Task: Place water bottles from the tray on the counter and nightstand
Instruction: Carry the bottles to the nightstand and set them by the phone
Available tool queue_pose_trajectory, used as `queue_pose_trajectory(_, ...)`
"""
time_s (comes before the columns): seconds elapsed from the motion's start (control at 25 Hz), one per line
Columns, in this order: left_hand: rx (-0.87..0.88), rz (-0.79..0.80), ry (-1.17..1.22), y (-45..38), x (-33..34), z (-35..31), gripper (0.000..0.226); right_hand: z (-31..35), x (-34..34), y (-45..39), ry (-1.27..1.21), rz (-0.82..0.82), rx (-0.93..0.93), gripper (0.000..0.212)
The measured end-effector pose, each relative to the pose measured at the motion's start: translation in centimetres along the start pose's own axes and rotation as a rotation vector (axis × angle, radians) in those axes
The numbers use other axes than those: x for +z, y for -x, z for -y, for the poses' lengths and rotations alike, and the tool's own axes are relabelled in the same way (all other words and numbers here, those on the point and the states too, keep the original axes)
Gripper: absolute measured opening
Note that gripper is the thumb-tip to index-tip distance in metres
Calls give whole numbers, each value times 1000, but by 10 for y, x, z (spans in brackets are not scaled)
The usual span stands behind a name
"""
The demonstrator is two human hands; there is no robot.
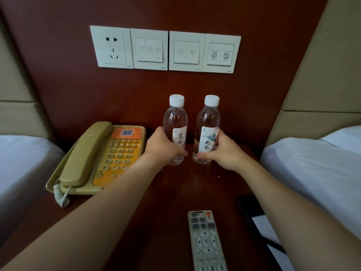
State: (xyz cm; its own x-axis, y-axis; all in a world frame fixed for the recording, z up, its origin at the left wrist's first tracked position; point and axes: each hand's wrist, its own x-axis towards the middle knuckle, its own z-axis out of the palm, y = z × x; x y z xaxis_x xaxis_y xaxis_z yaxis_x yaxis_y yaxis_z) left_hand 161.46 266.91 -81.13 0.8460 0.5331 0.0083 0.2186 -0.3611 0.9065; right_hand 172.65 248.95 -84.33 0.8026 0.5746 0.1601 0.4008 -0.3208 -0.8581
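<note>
With your left hand (163, 148) and right hand (221, 151), fingers wrapped round the two clear white-capped water bottles (175, 132), seat both flat on the dark red-brown wooden nightstand (175, 192), labels forward, then let go gently.

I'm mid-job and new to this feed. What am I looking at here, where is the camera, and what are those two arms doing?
There is one picture, from a camera worn on a person's head, looking down at a dark wooden nightstand between two beds. No robot: these are bare arms. The left hand grips one clear, white-capped water bottle; the right hand grips a second matching bottle. Both bottles stand upright near the back wall. Also on the nightstand: a beige and orange corded telephone at left and a grey remote control nearest the camera.
</note>
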Motion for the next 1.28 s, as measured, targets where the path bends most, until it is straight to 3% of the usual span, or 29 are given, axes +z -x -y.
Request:
queue_pose_trajectory(0.28,-66,84,186,-13,6,7,57,-8,3,-8,-49,31,0,73)
queue_pose_trajectory(0.6,-65,198,202,-31,3,1,53,-8,11,-21,-33,4,-10,77)
queue_pose_trajectory(0.84,-50,174,179,-32,7,1,54,-5,16,-25,-46,25,-1,74)
queue_pose_trajectory(1.04,-64,105,159,-26,15,5,63,2,13,-24,11,41,42,79)
queue_pose_trajectory(1.16,-91,92,179,-13,24,10,87,10,4,-19,196,167,59,118)
queue_pose_trajectory(1.2,-96,88,178,-5,25,11,96,12,-13,-15,231,159,56,121)
queue_pose_trajectory(1.28,-103,72,199,12,24,18,103,18,-75,3,204,15,-35,98)
